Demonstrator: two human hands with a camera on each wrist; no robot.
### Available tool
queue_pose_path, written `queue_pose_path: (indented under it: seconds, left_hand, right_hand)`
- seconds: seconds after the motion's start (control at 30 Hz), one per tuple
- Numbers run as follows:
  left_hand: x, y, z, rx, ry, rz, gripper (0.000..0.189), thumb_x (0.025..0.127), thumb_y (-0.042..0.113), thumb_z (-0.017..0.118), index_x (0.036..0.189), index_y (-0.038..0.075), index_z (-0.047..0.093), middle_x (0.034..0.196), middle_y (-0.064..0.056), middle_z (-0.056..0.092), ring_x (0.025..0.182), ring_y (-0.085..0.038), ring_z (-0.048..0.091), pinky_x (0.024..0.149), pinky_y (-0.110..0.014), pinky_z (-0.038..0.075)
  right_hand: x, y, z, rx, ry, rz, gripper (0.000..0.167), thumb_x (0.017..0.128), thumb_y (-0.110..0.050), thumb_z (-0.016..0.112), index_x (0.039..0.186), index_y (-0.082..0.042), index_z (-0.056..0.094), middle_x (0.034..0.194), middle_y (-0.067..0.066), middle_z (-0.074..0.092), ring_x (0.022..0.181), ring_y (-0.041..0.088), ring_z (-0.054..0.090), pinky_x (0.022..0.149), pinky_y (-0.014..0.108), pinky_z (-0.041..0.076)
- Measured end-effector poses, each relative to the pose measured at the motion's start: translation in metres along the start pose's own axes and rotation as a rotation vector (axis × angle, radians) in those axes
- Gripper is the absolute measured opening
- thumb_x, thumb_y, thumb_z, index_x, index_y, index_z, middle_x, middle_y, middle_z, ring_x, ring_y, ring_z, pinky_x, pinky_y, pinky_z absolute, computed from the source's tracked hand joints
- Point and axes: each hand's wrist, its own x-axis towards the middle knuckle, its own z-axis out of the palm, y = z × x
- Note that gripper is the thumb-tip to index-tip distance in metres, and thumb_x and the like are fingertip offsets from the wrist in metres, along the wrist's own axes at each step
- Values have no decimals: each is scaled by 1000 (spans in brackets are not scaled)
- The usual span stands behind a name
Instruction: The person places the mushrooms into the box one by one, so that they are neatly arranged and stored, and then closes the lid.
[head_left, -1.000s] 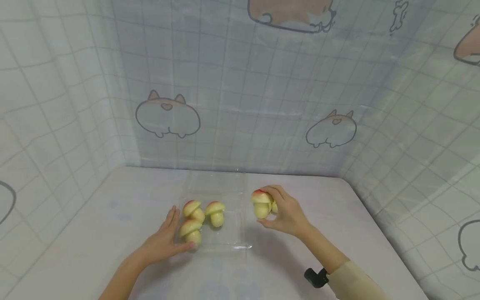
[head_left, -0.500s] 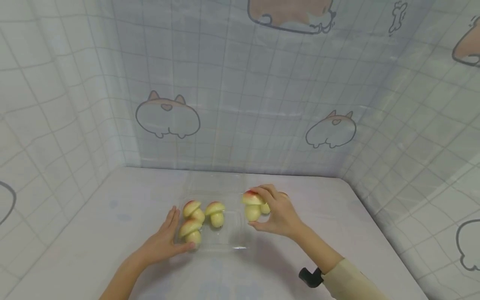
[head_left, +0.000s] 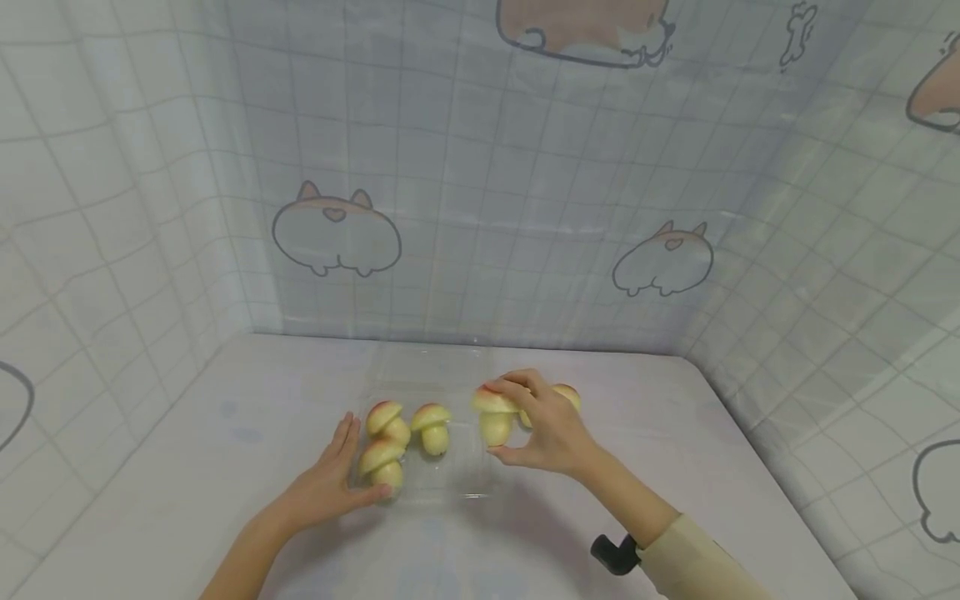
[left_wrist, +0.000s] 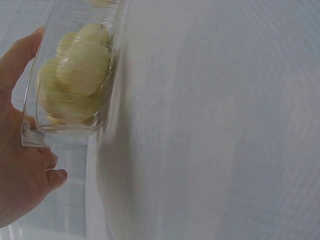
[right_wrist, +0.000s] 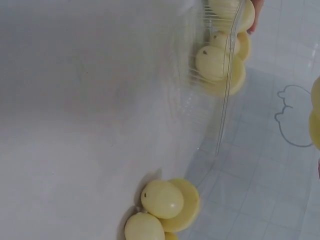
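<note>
A clear plastic clamshell box (head_left: pixel 457 479) sits on the table with its lid (head_left: pixel 431 364) folded back. Inside, toward its left, are three pale yellow toy mushrooms (head_left: pixel 432 429) with reddish caps. My left hand (head_left: pixel 330 479) rests against the box's front left corner, thumb along the front rim and straight fingers along the left wall. In my right hand (head_left: pixel 547 429), thumb and fingers grip another toy mushroom (head_left: pixel 495 417) upright, overlapping the box's right side in the head view. Only a sliver of that held mushroom (right_wrist: pixel 315 112) shows at the right wrist view's edge.
Beyond my right hand, more toy mushrooms (head_left: pixel 567 395) stand on the table, partly hidden by it; two of them (right_wrist: pixel 162 200) show in the right wrist view. A black angled piece (head_left: pixel 615 554) is at my right sleeve. Tile-patterned curtains (head_left: pixel 480 208) enclose the table's back and sides.
My right hand has moved left with the toy mushroom, from right of the box to its right edge. More of the mushrooms behind that hand shows. My left hand has stayed still.
</note>
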Motion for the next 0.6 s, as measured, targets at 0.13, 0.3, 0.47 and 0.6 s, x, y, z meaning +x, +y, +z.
queue_pose_path:
  seconds: [0.13, 0.3, 0.47, 0.6]
  left_hand:
    - [0, -1, 0, 2, -3, -6, 117, 81, 58, 68, 147, -15, 5, 154, -33, -5, 139, -52, 5, 106, -66, 21]
    - [0, -2, -1, 8, 0, -10, 117, 81, 59, 68, 147, -14, 5, 154, -32, -5, 139, -52, 6, 105, -66, 22]
    - [-1, -2, 0, -1, -6, -16, 116, 82, 58, 68, 148, -13, 4, 155, -32, -5, 140, -51, 5, 105, -66, 22]
    - [0, -2, 0, 1, -3, -12, 116, 81, 58, 68, 148, -14, 5, 155, -32, -5, 140, -51, 6, 105, -66, 23]
  right_hand:
    - [4, -3, 1, 1, -1, -22, 81, 65, -38, 86, 134, -15, 52, 122, 5, 52, 103, 16, 59, 75, 27, 53]
    - [10, -8, 3, 19, -10, -46, 79, 66, -37, 85, 134, -15, 51, 122, 5, 52, 104, 16, 58, 76, 26, 53]
    - [13, -12, 9, 26, -32, -57, 80, 67, -35, 86, 136, -16, 49, 126, 5, 50, 107, 17, 58, 78, 27, 53]
    - [16, -16, 16, 32, -49, -73, 79, 68, -35, 86, 135, -16, 49, 127, 5, 49, 95, 16, 62, 71, 21, 52]
